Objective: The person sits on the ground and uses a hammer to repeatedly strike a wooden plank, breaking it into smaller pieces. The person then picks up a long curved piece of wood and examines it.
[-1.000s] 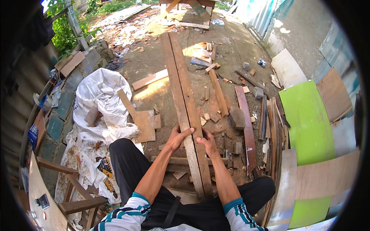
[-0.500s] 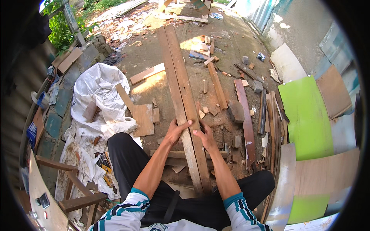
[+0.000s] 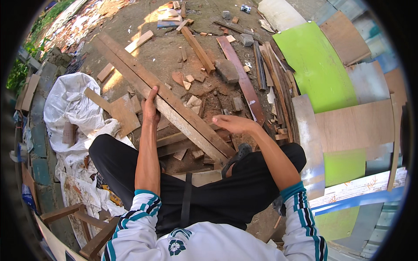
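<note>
Wooden beams (image 3: 187, 113), slanting from ten o'clock to five. Gripped at ten o'clock by the left hand (image 3: 151, 108), thumb on top, other fingers mostly hidden. Toward three, just beside the right hand (image 3: 237, 124), with fingers outstretched and empty. Could slip toward the shoe (image 3: 244, 149) at four o'clock, from one-handed hold.

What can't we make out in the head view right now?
Head view: left hand, most fingers hidden by the boards.
Head view: white sack, contents mostly hidden by its own folds.
Head view: yellow item, lower left, too small and partly covered to identify.
Head view: light panel, cut off by the lower edge.
</note>
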A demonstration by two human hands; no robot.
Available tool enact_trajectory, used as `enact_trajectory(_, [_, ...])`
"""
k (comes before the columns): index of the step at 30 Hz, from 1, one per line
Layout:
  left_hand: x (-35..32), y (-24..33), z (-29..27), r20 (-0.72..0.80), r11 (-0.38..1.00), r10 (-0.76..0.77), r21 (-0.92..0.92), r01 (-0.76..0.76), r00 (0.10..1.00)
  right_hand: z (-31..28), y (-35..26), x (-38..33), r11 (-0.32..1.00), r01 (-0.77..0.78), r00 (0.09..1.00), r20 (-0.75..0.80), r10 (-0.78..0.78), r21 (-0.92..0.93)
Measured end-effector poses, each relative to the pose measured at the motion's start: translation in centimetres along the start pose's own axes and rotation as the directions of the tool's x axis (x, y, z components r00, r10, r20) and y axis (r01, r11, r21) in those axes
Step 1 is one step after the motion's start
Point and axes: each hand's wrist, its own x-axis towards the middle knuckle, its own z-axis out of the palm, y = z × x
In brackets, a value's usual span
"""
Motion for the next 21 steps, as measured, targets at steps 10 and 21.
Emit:
enact_trajectory(10, [-0.1, 0.2, -0.8, -0.081, 0.991, 0.072, -0.108, -0.081, 0.994, 2.7, 7.5, -4.6, 0.992, 0.053, 0.944, -0.331, -0.013, 0.111])
enact_trajectory(21, [-2.7, -2.4, -2.3, -0.203, 0.982, 0.185, -0.003, -0.189, 0.962, 8.4, 1.6, -2.0, 0.789, -0.071, 0.825, -0.481, -0.298, -0.610])
